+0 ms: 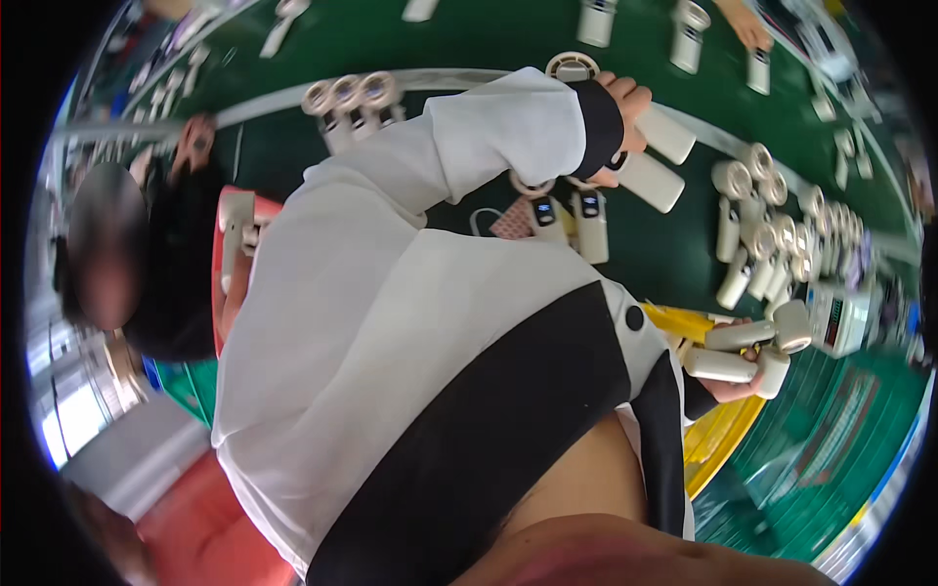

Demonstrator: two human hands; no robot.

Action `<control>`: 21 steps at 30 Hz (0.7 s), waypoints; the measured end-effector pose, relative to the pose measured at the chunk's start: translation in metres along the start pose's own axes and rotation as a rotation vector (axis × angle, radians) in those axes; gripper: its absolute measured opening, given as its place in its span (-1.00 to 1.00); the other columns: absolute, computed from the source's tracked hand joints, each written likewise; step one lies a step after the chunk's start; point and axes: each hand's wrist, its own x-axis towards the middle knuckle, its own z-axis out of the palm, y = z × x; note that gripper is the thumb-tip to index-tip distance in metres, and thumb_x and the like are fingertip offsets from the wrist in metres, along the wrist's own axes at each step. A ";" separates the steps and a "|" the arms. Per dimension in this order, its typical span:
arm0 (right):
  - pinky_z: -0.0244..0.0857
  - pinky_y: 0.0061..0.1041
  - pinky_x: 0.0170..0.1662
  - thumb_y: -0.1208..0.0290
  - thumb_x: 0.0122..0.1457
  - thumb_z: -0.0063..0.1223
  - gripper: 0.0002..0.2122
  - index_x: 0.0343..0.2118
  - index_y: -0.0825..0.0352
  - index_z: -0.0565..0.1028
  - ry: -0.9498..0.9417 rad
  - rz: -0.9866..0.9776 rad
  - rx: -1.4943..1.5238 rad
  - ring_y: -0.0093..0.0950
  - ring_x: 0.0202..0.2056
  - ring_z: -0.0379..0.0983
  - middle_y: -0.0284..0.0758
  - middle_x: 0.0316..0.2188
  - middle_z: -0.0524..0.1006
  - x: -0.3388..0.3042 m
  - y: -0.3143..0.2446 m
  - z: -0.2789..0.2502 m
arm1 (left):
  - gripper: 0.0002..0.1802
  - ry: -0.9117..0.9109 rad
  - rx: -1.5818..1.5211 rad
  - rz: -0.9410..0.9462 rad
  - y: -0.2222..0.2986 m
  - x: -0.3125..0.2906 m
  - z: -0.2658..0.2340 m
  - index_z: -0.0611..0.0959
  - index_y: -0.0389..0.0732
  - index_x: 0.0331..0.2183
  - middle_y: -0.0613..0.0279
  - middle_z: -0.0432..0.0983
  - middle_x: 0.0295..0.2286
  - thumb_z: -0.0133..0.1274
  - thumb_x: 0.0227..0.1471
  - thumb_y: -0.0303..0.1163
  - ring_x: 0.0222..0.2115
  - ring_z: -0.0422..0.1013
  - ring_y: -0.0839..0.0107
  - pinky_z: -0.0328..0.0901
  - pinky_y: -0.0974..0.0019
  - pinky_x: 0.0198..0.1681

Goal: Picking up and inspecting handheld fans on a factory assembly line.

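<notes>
My left arm reaches across to the far middle of the green work surface. Its hand (625, 112) is closed around white handheld fans; two pale handles (666, 134) stick out to its right, while fingers and cuff hide the rest. Just below that hand, two white fans with lit displays (590, 225) lie on the surface, beside a pink patterned piece (512, 223). Low at the right, my right hand (735, 389) grips two more white handheld fans (723, 365), one above the other, over a yellow bin (723, 444).
Many white fans (757, 225) stand clustered at the right, near a small boxy device with a display (837, 317). Three fans (347, 98) sit together at the far left. A co-worker (166, 254) is beside a red bin (219, 283); another person's hand (750, 29) touches a fan opposite.
</notes>
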 end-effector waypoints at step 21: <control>0.27 -0.28 -0.31 0.10 -0.04 -0.26 -0.75 -0.61 0.16 0.35 -0.525 0.308 -0.187 -0.25 -0.27 0.38 -0.50 -0.58 0.41 -0.009 0.041 0.119 | -0.79 -0.456 0.220 -0.304 -0.095 -0.138 0.083 0.53 0.04 -0.34 0.45 0.22 -0.12 -0.12 -0.12 -0.29 -0.10 0.11 0.30 -0.24 -0.27 0.00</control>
